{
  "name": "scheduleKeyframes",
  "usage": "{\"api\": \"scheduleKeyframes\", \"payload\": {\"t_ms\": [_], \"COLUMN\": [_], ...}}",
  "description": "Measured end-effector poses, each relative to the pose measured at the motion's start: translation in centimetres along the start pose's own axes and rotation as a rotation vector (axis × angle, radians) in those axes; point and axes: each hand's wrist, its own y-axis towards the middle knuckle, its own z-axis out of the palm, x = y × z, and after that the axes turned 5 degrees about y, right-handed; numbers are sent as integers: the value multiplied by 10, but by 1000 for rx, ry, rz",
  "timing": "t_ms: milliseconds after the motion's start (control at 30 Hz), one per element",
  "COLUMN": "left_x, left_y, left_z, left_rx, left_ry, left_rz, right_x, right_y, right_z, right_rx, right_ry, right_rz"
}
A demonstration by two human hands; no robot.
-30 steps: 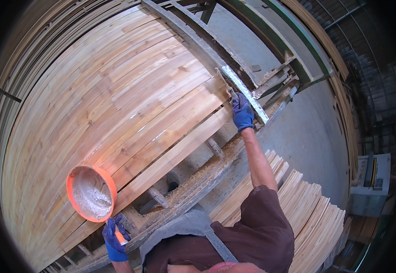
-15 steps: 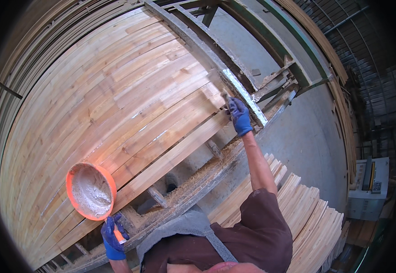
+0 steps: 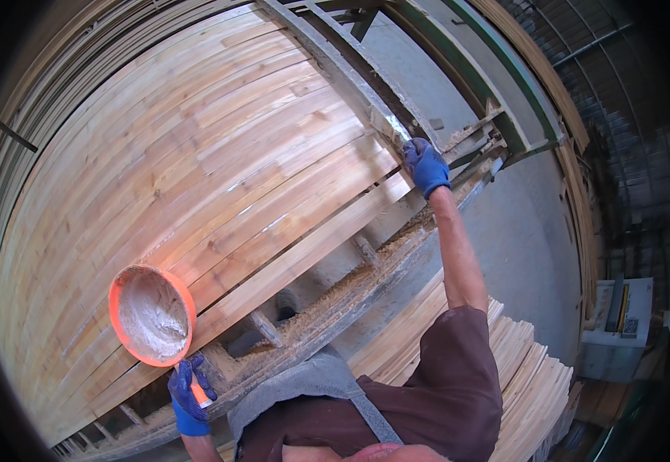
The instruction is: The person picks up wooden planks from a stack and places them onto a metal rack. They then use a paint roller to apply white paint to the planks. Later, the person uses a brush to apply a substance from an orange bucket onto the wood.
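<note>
My left hand [image 3: 190,391], in a blue glove, is closed round the orange handle of a dipper-like pot [image 3: 190,308]. The pot's round bowl rests over the near left boards and holds pale, thick paste [image 3: 152,317]. My right hand [image 3: 426,165], gloved in blue as well, is closed at the right end of the boards, beside the metal rail [image 3: 385,115]. What it grips is mostly hidden by the fingers, and I cannot make out its kind. Long wooden strips [image 3: 219,169] lie side by side under both hands, with white smears along some seams.
A sawdust-covered frame beam [image 3: 327,316] runs along the near side, with gaps and crossbars beneath the boards. Stacked wooden strips [image 3: 519,362] stand at the right, near my elbow. Green framing [image 3: 504,54] curves across the far right. A pale box-like machine [image 3: 619,323] sits beyond.
My right hand has moved right and slightly up, off the board ends to the metal rail. The left hand and pot have barely shifted.
</note>
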Motion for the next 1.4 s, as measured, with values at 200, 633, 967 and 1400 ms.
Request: {"api": "scheduleKeyframes", "payload": {"t_ms": [200,633,967,1400], "left_x": [-33,-53,-34,-41], "left_y": [-21,-34,-23,-28], "left_z": [22,28,12,9], "left_rx": [43,61,47,79], "left_ry": [-83,-36,-40,-62], "left_rz": [-59,-28,-1,-26], "right_x": [48,87,110,90], "right_y": [16,42,51,55], "right_z": [-26,-47,-41,-62], "right_rx": [190,239,429,371], "right_ry": [-333,-372,-518,-179], "right_rz": [-103,-113,-121,-58]}}
